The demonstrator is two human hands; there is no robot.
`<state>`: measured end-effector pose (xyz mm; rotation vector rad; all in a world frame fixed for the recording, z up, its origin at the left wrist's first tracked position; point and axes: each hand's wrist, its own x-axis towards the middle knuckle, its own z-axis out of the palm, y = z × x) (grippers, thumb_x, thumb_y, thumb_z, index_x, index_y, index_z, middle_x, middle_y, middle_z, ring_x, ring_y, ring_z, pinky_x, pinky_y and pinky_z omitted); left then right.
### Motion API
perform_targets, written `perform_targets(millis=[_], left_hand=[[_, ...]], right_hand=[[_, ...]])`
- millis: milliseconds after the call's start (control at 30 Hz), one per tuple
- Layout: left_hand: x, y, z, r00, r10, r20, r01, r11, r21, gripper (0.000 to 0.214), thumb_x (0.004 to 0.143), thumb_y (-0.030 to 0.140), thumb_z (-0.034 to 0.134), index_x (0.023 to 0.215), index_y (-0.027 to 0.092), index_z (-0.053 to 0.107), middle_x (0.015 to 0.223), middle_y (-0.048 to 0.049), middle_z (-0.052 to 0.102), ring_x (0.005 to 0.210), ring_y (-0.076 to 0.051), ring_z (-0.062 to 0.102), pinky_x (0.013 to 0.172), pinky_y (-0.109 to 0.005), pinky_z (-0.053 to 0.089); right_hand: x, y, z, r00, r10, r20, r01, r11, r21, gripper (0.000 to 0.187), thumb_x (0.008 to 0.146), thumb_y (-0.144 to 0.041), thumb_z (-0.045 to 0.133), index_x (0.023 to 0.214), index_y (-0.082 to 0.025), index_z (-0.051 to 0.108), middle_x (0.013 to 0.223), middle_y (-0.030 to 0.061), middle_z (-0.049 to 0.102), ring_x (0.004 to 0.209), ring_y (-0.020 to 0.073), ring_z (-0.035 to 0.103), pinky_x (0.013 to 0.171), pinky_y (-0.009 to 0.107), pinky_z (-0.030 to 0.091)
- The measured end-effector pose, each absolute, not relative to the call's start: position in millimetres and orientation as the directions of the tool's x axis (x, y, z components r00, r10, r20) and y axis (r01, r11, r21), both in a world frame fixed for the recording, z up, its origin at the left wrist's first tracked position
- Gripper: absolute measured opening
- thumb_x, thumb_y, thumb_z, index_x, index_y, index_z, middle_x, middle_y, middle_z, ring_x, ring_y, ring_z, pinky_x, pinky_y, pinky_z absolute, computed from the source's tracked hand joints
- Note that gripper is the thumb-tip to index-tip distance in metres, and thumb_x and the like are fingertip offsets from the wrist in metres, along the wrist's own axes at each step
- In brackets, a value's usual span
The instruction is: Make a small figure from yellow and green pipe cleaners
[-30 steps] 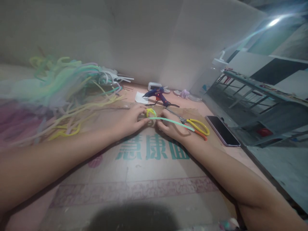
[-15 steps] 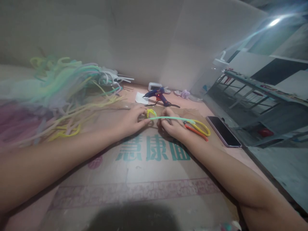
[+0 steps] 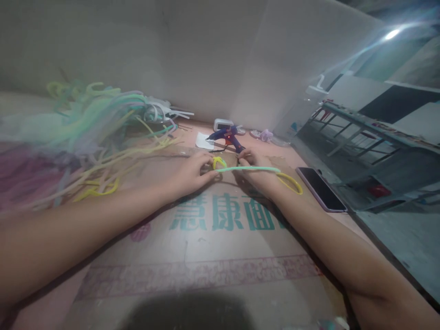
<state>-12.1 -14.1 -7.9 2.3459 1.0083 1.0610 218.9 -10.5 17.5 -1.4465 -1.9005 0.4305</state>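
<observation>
My left hand (image 3: 190, 173) pinches a small yellow pipe-cleaner loop (image 3: 218, 162) where it joins a mint-green pipe cleaner (image 3: 247, 169). The green stem runs right, across the back of my right hand (image 3: 258, 170). That hand is closed over a pair of scissors (image 3: 291, 184) on the cardboard. Only one yellow handle loop sticks out by the wrist; the blades are hidden under the fingers.
A cardboard sheet (image 3: 206, 256) with green printed characters covers the table. A heap of pastel pipe cleaners (image 3: 92, 133) lies at the left. A blue glue gun (image 3: 226, 135) sits by the wall, a phone (image 3: 321, 188) at the right near the table edge.
My right hand slid over the scissors and closed on them, hiding the orange handle. The green pipe cleaner's free end swung up to level. My left hand stayed put.
</observation>
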Motion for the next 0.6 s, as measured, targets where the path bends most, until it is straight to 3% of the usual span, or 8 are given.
perform_targets(millis=[133,400,533,600], left_hand=[[-12,-15,-8,0.452,0.755,0.475,0.451,-0.653,0.608,0.014,0.088,0.032,0.061,0.091,0.018,0.062,0.103,-0.0068,0.062,0.094,-0.022,0.060,0.084,-0.035,0.049],[-11,-13,-8,0.483,0.751,0.450,0.458,-0.655,0.602,0.014,0.088,0.030,0.062,0.093,0.017,0.065,0.103,-0.0078,0.063,0.097,-0.024,0.060,0.087,-0.037,0.049],[-10,-13,-9,0.484,0.752,0.448,0.453,-0.653,0.607,0.013,0.087,0.031,0.064,0.089,0.018,0.064,0.103,-0.0078,0.063,0.096,-0.024,0.060,0.087,-0.037,0.049],[-9,-13,-10,0.485,0.752,0.447,0.460,-0.654,0.601,0.015,0.087,0.032,0.063,0.091,0.018,0.064,0.104,-0.0080,0.063,0.096,-0.024,0.060,0.086,-0.038,0.049]], right_hand=[[234,-3,39,-0.197,0.924,0.329,0.773,0.352,-0.528,0.009,0.081,-0.028,0.061,0.085,-0.021,0.063,0.084,0.0039,0.070,0.079,0.0195,0.062,0.072,0.031,0.049],[261,14,38,-0.233,0.926,0.296,0.767,0.362,-0.530,0.032,0.075,-0.040,0.073,0.099,-0.020,0.069,0.096,0.0076,0.074,0.089,0.0248,0.067,0.084,0.040,0.053],[256,36,35,-0.138,0.943,0.302,0.826,0.278,-0.490,0.046,0.069,-0.034,0.077,0.111,-0.018,0.068,0.113,0.0137,0.071,0.104,0.0302,0.066,0.095,0.047,0.051],[251,52,37,-0.096,0.942,0.322,0.824,0.257,-0.505,0.044,0.070,-0.032,0.076,0.110,-0.017,0.068,0.114,0.0156,0.071,0.108,0.0322,0.064,0.099,0.048,0.049]])
